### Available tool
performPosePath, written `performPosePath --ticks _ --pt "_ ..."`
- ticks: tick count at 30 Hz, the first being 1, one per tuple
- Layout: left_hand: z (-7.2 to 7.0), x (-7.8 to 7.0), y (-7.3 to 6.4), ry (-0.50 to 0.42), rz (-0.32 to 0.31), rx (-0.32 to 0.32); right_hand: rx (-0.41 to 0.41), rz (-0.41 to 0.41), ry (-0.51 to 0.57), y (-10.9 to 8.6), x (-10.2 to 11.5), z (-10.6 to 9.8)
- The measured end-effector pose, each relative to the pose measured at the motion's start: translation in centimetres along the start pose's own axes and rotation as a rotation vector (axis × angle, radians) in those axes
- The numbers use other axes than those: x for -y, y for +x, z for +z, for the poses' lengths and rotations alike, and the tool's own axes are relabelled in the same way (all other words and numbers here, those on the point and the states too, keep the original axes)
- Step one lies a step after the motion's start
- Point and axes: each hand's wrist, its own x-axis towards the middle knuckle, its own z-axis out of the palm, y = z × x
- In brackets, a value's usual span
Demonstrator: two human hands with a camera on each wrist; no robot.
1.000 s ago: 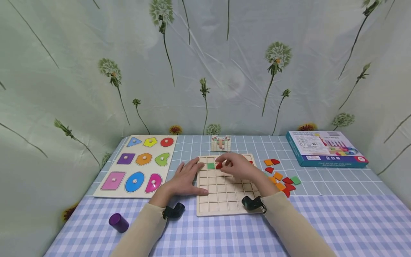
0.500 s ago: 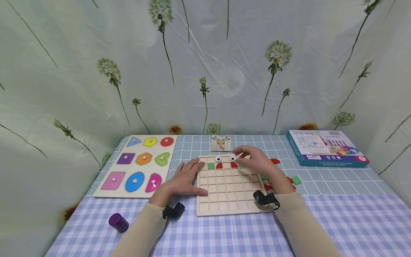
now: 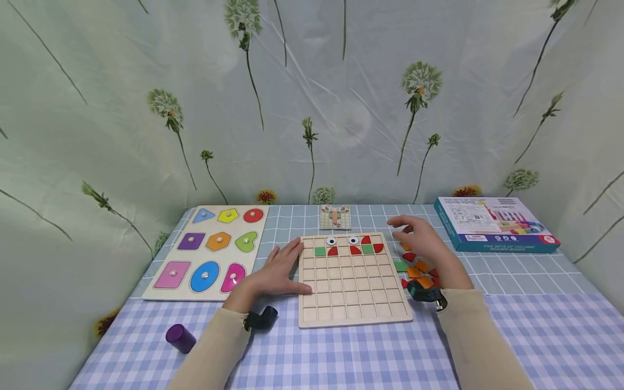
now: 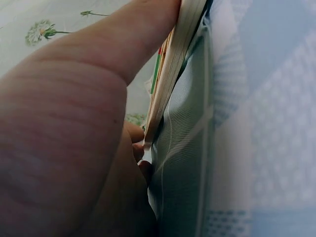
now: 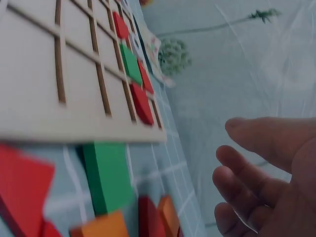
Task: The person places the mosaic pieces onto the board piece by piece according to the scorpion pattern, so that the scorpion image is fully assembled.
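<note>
A wooden grid board [image 3: 355, 298] lies flat on the table. My left hand [image 3: 275, 277] rests at its left edge, fingers spread and the thumb on the board. In the top rows sit two eye tiles [image 3: 331, 241], green squares [image 3: 319, 251] and several red quarter-circle pieces [image 3: 378, 248]. Off the board's top right corner, my right hand [image 3: 424, 242] hovers over loose pieces, fingers loosely bent. In the right wrist view nothing shows between its fingers [image 5: 237, 173]. Loose orange squares [image 3: 414, 272], red pieces [image 3: 408, 257] and a green piece [image 5: 106, 173] lie beside the board, partly hidden by my right arm.
A small pattern card [image 3: 335, 218] stands behind the board. To the left lies a knobbed shape puzzle [image 3: 200, 252], with a purple cylinder [image 3: 181, 338] nearer the front. A flat box [image 3: 494, 225] lies at the back right, and a curtain [image 3: 292, 108] hangs behind.
My right hand has moved right, from over the board's top rows to above the loose pieces, uncovering the eye tiles and the top right red and green pieces. My left hand stays at the board's edge.
</note>
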Motion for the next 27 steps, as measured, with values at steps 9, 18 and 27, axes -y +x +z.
performPosePath --ticks 9,18,27 --pt "0.0 0.2 0.1 0.01 0.006 0.004 0.024 0.074 0.014 -0.2 -2.7 -1.2" --pt "0.0 0.7 0.0 -0.013 0.018 0.019 0.03 0.12 -0.081 -0.4 -4.0 -1.2" --pt "0.0 0.8 0.1 -0.021 0.025 0.022 0.031 0.126 -0.108 -0.5 -4.8 -1.2"
